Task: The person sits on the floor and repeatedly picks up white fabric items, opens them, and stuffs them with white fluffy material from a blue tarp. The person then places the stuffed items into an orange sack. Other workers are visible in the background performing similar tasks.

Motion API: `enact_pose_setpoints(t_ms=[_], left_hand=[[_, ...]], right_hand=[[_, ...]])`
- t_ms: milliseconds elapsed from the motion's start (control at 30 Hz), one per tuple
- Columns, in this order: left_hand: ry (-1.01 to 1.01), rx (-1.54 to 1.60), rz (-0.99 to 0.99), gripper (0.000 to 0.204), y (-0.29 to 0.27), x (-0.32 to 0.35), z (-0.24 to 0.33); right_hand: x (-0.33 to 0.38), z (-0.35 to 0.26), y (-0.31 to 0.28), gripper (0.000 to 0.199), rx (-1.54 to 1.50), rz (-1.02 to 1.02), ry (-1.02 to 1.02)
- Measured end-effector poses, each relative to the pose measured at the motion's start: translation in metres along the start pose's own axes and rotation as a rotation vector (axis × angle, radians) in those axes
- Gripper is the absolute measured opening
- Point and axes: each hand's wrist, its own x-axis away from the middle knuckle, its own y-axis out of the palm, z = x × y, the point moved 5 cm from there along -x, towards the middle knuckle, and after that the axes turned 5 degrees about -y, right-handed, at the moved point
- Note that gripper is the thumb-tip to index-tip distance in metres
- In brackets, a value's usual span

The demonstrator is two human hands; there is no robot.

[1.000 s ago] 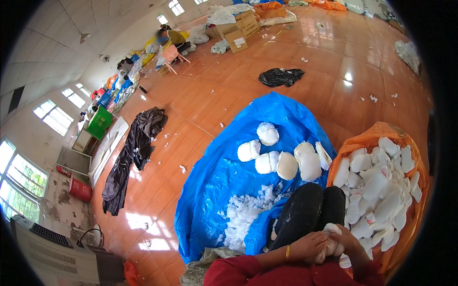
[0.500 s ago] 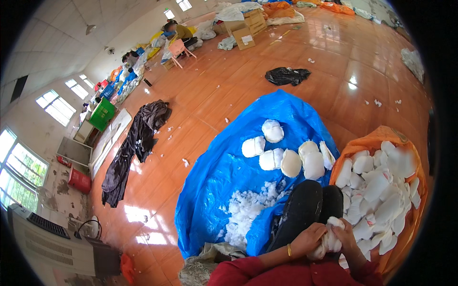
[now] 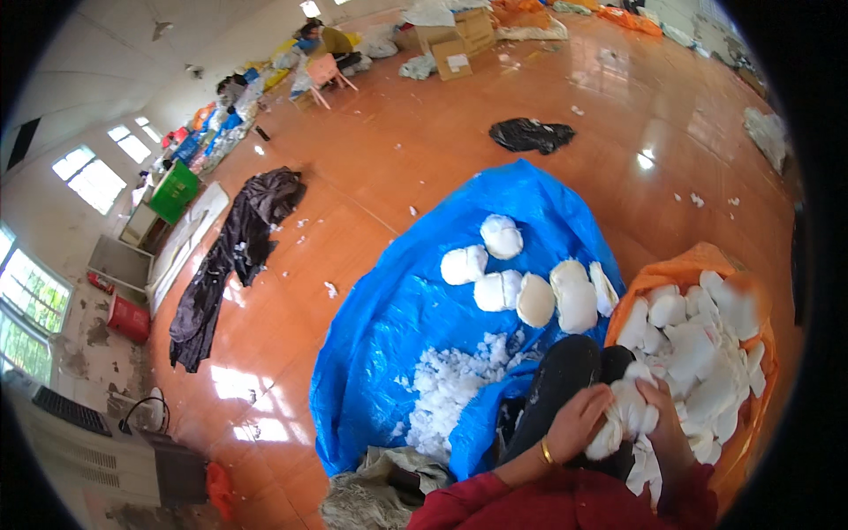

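Over my lap, both hands grip one soft white padded cloth piece point(image 3: 628, 408), which is bunched and folded between them. My left hand point(image 3: 577, 424), with a gold band at the wrist, is wrapped round its left side. On the other side my right hand point(image 3: 664, 417) holds it with curled fingers. Ahead on a blue plastic sheet point(image 3: 380, 305) lie several plump white pads point(image 3: 575, 296) and a heap of loose white stuffing point(image 3: 446, 389). Right beside my right hand, an orange sack point(image 3: 767, 349) is full of flatter white pads point(image 3: 693, 353).
A crumpled dark cloth point(image 3: 238, 256) and a black plastic bag point(image 3: 532, 135) lie on the tiled floor. At the back left, a person point(image 3: 334, 44) sits by a pink chair point(image 3: 327, 72), near cardboard boxes point(image 3: 455, 53). A green crate point(image 3: 174, 192) stands by the left wall.
My hands have risen slightly, away from my body, with the white padded piece, and more of it shows between them. The whole view has shifted a little.
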Motion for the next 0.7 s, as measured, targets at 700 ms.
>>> enact_pose_setpoints(t_ms=[700], left_hand=[[0.045,0.063,-0.447,0.034,-0.039,-0.022,-0.009]], right_hand=[[-0.038,0.068,0.026,0.026,-0.867,-0.016,0.791]])
